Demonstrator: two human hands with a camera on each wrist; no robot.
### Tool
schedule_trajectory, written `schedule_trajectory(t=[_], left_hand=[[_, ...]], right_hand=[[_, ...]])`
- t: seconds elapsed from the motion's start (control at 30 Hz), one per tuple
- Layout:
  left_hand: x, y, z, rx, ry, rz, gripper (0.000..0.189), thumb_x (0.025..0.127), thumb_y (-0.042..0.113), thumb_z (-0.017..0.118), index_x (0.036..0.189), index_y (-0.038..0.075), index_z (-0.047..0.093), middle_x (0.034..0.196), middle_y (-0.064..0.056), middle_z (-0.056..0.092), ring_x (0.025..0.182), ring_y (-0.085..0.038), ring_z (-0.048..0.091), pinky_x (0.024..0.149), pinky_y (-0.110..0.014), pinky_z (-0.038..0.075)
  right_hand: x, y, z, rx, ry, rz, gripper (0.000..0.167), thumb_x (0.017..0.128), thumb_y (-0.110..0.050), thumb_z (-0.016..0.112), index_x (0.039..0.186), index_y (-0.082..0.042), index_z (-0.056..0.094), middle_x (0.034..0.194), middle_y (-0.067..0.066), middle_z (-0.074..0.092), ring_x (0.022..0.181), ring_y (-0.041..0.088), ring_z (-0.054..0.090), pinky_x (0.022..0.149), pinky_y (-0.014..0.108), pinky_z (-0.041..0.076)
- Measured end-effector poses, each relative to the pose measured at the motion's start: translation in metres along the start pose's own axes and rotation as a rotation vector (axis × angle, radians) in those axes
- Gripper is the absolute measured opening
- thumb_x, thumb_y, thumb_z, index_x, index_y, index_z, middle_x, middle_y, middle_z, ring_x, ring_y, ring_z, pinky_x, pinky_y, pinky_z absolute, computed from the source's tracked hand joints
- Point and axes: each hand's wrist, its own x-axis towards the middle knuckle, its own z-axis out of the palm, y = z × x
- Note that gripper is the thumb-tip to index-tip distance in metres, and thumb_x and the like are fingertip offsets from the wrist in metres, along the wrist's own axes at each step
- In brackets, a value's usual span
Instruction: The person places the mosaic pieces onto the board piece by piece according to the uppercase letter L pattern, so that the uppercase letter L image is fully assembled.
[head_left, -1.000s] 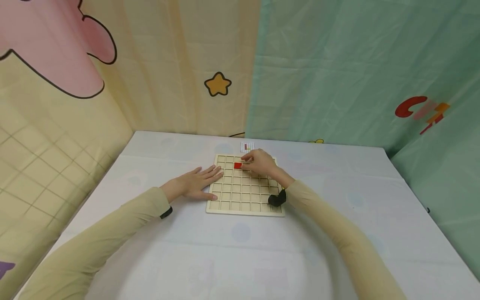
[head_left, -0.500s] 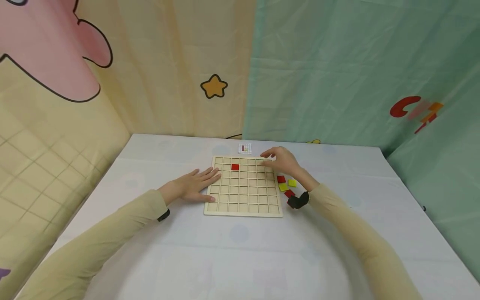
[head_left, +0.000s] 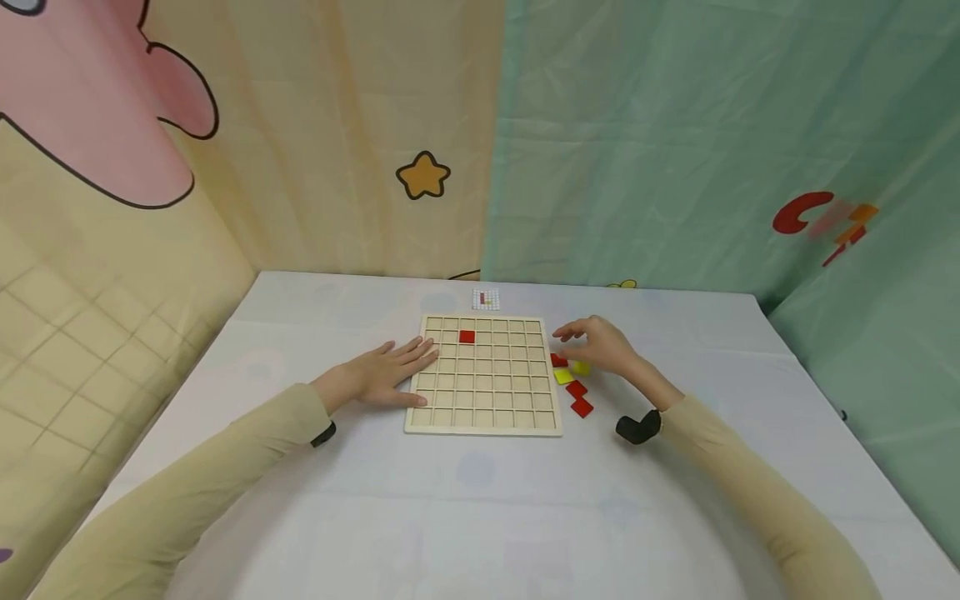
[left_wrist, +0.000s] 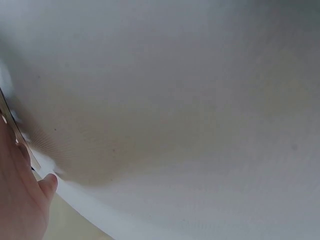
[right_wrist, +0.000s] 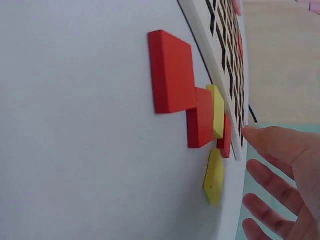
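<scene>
My left hand [head_left: 375, 377] lies with spread fingers on the left edge of a pale wooden grid board [head_left: 483, 384]. A red square tile [head_left: 467, 337] sits in one of the board's upper cells. Just off the board's right side, my right hand [head_left: 606, 346] hovers with loosely bent fingers and nothing between them. Below it are several loose tiles: the right wrist view has a red tile [right_wrist: 175, 72] nearest, another red tile [right_wrist: 201, 120] against a yellow tile [right_wrist: 218, 112], a third red tile [right_wrist: 226, 137] and a second yellow tile [right_wrist: 214, 175].
A small printed grid card [head_left: 486, 300] with coloured squares lies behind the board. The white-covered table [head_left: 480, 500] reaches back to patterned curtains [head_left: 637, 167]. A black wrist strap piece [head_left: 638, 427] hangs by my right sleeve.
My right hand has left the red tile in its cell and moved right, off the board to above the loose tiles, which have come into view. My left hand has stayed on the board.
</scene>
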Motion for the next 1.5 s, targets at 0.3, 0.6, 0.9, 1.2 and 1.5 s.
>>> schedule_trajectory(t=[0.3,0.6,0.9,1.2,1.5], left_hand=[[-0.001,0.0,-0.001,-0.002,-0.018,-0.015,0.087,0.093,0.065,0.039,0.156,0.016,0.004,0.164,-0.007,-0.001,0.151,-0.028,0.0,0.118,-0.058,0.008],[0.001,0.0,-0.001,-0.002,-0.018,-0.006,0.087,0.093,0.065,0.039,0.156,0.016,0.005,0.164,-0.006,-0.001,0.151,-0.027,0.0,0.118,-0.058,0.008],[0.0,0.0,-0.002,0.004,-0.015,-0.003,0.088,0.093,0.065,0.04,0.156,0.015,0.005,0.164,-0.006,0.0,0.151,-0.027,0.001,0.118,-0.058,0.009],[0.001,0.001,-0.003,0.003,-0.004,0.004,0.088,0.093,0.065,0.04,0.156,0.015,0.005,0.164,-0.006,0.001,0.151,-0.028,0.002,0.118,-0.058,0.01],[0.0,0.001,-0.002,-0.007,-0.002,0.008,0.087,0.093,0.063,0.041,0.156,0.014,0.006,0.164,-0.007,0.001,0.151,-0.028,0.001,0.118,-0.059,0.01]], right_hand=[[-0.013,0.018,0.006,0.022,-0.032,-0.034,0.03,0.082,-0.021,0.076,0.108,-0.006,0.073,0.105,0.009,0.073,0.097,0.025,0.06,0.086,0.044,0.049],[-0.017,0.026,0.007,0.046,-0.065,-0.041,0.03,0.083,-0.017,0.074,0.11,-0.004,0.072,0.108,0.011,0.072,0.103,0.027,0.061,0.092,0.047,0.048],[-0.012,0.023,0.008,-0.017,-0.063,-0.062,0.029,0.083,-0.017,0.074,0.109,-0.005,0.073,0.106,0.009,0.073,0.093,0.021,0.059,0.082,0.037,0.047],[-0.011,0.024,0.01,-0.099,-0.019,-0.092,0.025,0.08,-0.02,0.076,0.101,-0.007,0.075,0.093,0.003,0.072,0.084,0.017,0.056,0.075,0.033,0.047],[-0.013,0.019,0.006,-0.128,0.025,-0.044,0.027,0.08,-0.027,0.075,0.101,-0.009,0.076,0.094,0.003,0.073,0.084,0.019,0.056,0.073,0.032,0.047]])
